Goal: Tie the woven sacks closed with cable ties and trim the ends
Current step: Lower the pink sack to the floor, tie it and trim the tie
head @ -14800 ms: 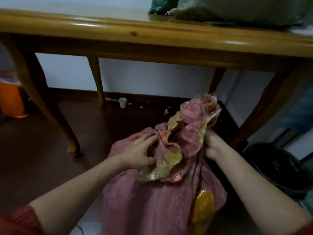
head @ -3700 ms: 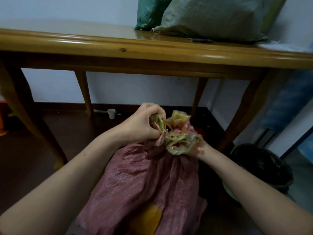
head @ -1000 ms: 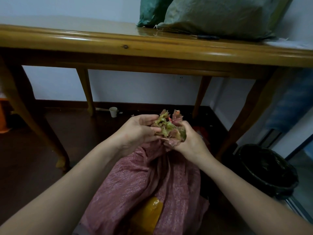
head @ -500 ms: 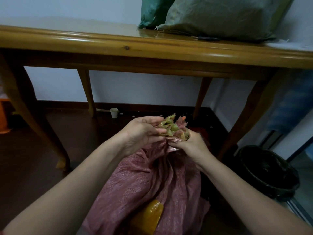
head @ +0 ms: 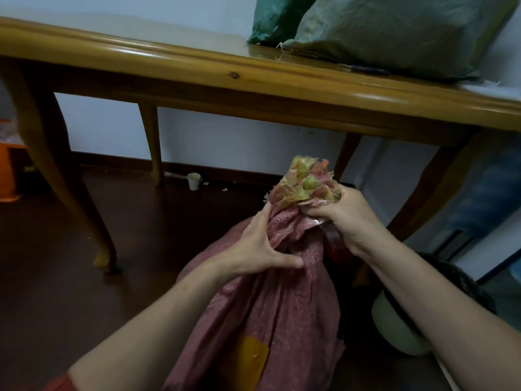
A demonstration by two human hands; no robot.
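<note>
A pink woven sack (head: 276,311) with a yellow patch stands on the floor in front of me. Its mouth (head: 303,185) is bunched into a crumpled pink and yellow-green tuft. My right hand (head: 342,218) is closed around the neck just under that tuft. My left hand (head: 258,249) presses on the sack's folds below the neck, fingers spread with the thumb lying across the cloth. I see no cable tie in either hand. Two green woven sacks (head: 394,32) lie on the wooden table (head: 197,66) at the back right.
The table's legs (head: 56,176) stand left and right of the sack. A dark bin with a pale base (head: 417,314) sits on the floor to the right. A small white cup (head: 194,180) stands by the wall. Something orange (head: 8,170) is at the far left.
My left hand let go of the tuft and dropped lower onto the sack's folds. My right hand now grips the neck alone and has lifted the bunched mouth a little higher and to the right.
</note>
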